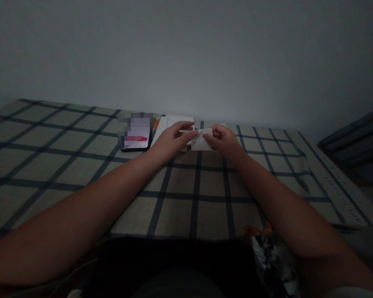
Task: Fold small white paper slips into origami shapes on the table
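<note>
Dim light falls on a plain wall (186, 49) behind a table (180, 182) spread with a checked cloth (65, 136). Toward its far side, a small white paper (200, 145) is held between the person's two hands. The left hand (172, 140) pinches its left edge; the right hand (227, 140) grips its right side, thumb across the near face. Holding it from opposite sides probably keeps so thin a piece taut and steady. Behind the left hand and partly hidden by it lies a flat white box or booklet (168, 124), which of the two cannot be told. Left of that, a phone (138, 132) rests with its lit screen toward the person, perhaps to be readable while both hands are busy. By the right forearm, a crumpled, shiny bundle (272, 256) sits near the body, seemingly out of the way.
</note>
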`<state>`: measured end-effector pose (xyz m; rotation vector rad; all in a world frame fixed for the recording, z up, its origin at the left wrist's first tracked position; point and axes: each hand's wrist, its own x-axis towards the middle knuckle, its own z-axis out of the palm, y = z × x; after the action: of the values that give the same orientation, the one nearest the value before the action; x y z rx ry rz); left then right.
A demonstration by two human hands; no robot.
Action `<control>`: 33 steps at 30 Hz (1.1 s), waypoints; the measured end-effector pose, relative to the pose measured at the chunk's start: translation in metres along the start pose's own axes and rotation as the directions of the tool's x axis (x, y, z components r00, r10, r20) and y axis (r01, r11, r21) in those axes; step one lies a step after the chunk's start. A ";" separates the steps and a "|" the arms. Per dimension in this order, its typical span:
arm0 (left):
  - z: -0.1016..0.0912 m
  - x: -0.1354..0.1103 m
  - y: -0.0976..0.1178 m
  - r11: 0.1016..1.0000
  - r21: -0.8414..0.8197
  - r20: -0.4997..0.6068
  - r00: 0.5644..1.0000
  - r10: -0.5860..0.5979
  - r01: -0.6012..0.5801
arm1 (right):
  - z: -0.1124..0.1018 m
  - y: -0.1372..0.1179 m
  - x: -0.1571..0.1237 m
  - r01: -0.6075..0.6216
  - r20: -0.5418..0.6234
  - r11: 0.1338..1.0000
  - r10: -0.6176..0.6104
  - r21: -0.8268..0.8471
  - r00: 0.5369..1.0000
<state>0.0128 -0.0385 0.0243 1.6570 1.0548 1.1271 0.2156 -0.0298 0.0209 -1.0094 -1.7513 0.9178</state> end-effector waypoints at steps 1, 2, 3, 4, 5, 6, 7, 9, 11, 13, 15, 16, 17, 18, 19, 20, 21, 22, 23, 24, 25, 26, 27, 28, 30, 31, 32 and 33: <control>0.001 0.000 -0.001 1.000 -0.006 0.023 1.000 -0.017 0.017 | 0.001 0.001 0.000 -0.018 -0.020 0.999 0.018 0.030 1.000; 0.001 0.000 -0.002 1.000 0.002 0.045 0.999 -0.023 0.023 | 0.003 0.003 0.001 -0.033 -0.031 0.998 0.035 0.053 0.999; 0.001 0.000 -0.004 1.000 -0.003 0.069 0.997 -0.024 0.025 | 0.004 0.005 0.001 -0.049 -0.036 0.996 0.051 0.071 0.998; 0.002 0.000 -0.005 0.999 -0.027 0.093 0.995 -0.022 0.024 | 0.005 0.008 0.002 -0.062 -0.045 0.994 0.066 0.085 0.997; 0.002 0.000 -0.006 0.998 -0.051 0.124 0.992 -0.015 0.021 | 0.005 0.010 0.003 -0.076 -0.053 0.992 0.082 0.103 0.995; 0.002 0.000 -0.007 0.997 -0.077 0.149 0.989 -0.001 0.013 | 0.006 0.012 0.003 -0.093 -0.061 0.988 0.101 0.126 0.993; 0.002 0.000 -0.007 0.996 -0.093 0.162 0.987 0.016 -0.001 | 0.006 0.014 0.004 -0.110 -0.069 0.982 0.122 0.152 0.990; 0.003 0.000 -0.009 0.995 -0.087 0.142 0.989 0.050 -0.038 | 0.007 0.015 0.004 -0.137 -0.070 0.971 0.153 0.196 0.986; 0.004 0.001 -0.010 0.996 -0.068 0.086 0.994 0.070 -0.064 | 0.007 0.015 0.004 -0.150 -0.040 0.964 0.162 0.218 0.986; 0.004 0.002 -0.011 0.995 -0.084 0.062 0.996 0.058 -0.053 | 0.008 0.014 0.003 -0.156 0.013 0.963 0.157 0.218 0.987; 0.004 0.003 -0.010 0.992 -0.122 0.076 0.996 0.036 -0.026 | 0.009 0.012 0.002 -0.140 0.049 0.966 0.133 0.217 0.990; 0.003 0.003 -0.010 0.991 -0.130 0.081 0.996 0.027 -0.016 | 0.009 0.011 0.002 -0.116 0.052 0.969 0.107 0.219 0.993; 0.003 0.004 -0.009 0.992 -0.128 0.083 0.996 0.023 -0.012 | 0.009 0.011 0.002 -0.084 0.051 0.972 0.075 0.221 0.996; 0.002 0.004 -0.009 0.993 -0.119 0.082 0.996 0.023 -0.013 | 0.009 0.010 0.002 -0.047 0.052 0.974 0.037 0.221 0.998; 0.002 0.004 -0.008 0.994 -0.104 0.080 0.996 0.027 -0.018 | 0.009 0.010 0.002 -0.012 0.062 0.977 -0.002 0.213 0.998; 0.002 0.004 -0.008 0.996 -0.082 0.080 0.996 0.029 -0.023 | 0.009 0.011 0.002 0.017 0.080 0.980 -0.033 0.196 0.996; 0.001 0.004 -0.008 0.998 -0.055 0.081 0.996 0.031 -0.027 | 0.008 0.011 0.001 0.036 0.103 0.985 -0.054 0.171 0.993; 0.001 0.004 -0.007 0.999 -0.028 0.082 0.996 0.033 -0.031 | 0.008 0.012 0.001 0.046 0.128 0.989 -0.064 0.142 0.990; 0.002 0.004 -0.007 0.999 -0.003 0.084 0.996 0.034 -0.033 | 0.007 0.012 0.001 0.049 0.150 0.993 -0.066 0.110 0.986; 0.002 0.003 -0.006 0.999 0.016 0.080 0.996 0.034 -0.035 | 0.007 0.012 0.001 0.048 0.162 0.996 -0.060 0.078 0.985; 0.002 0.003 -0.006 0.999 0.026 0.075 0.997 0.035 -0.037 | 0.007 0.012 0.001 0.043 0.165 0.998 -0.051 0.047 0.985; 0.002 0.003 -0.006 0.999 0.023 0.067 0.997 0.039 -0.040 | 0.007 0.011 0.001 0.038 0.154 0.999 -0.041 0.019 0.987; 0.001 0.003 -0.007 0.999 0.011 0.057 0.997 0.045 -0.046 | 0.006 0.009 0.001 0.031 0.137 0.999 -0.031 -0.004 0.990; 0.001 0.003 -0.007 0.999 -0.005 0.047 0.998 0.052 -0.052 | 0.006 0.008 0.000 0.022 0.113 1.000 -0.019 -0.020 0.993; 0.000 0.004 -0.010 0.998 -0.022 0.028 0.998 0.053 -0.053 | 0.006 0.004 0.000 -0.002 0.078 1.000 0.004 -0.022 0.997; 0.000 0.004 -0.011 0.999 -0.021 0.024 0.999 0.043 -0.043 | 0.006 0.002 -0.001 -0.012 0.070 1.000 0.014 -0.020 0.997; -0.001 0.005 -0.012 1.000 -0.010 0.023 0.999 0.028 -0.028 | 0.006 0.000 -0.001 -0.018 0.067 1.000 0.019 -0.018 0.998; -0.001 0.005 -0.013 1.000 0.002 0.021 1.000 0.015 -0.015 | 0.007 -0.001 -0.001 -0.020 0.068 1.000 0.022 -0.023 0.997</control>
<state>0.0105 -0.0303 0.0133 1.6774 1.0331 1.1163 0.2097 -0.0324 0.0188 -1.0231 -1.8145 0.9581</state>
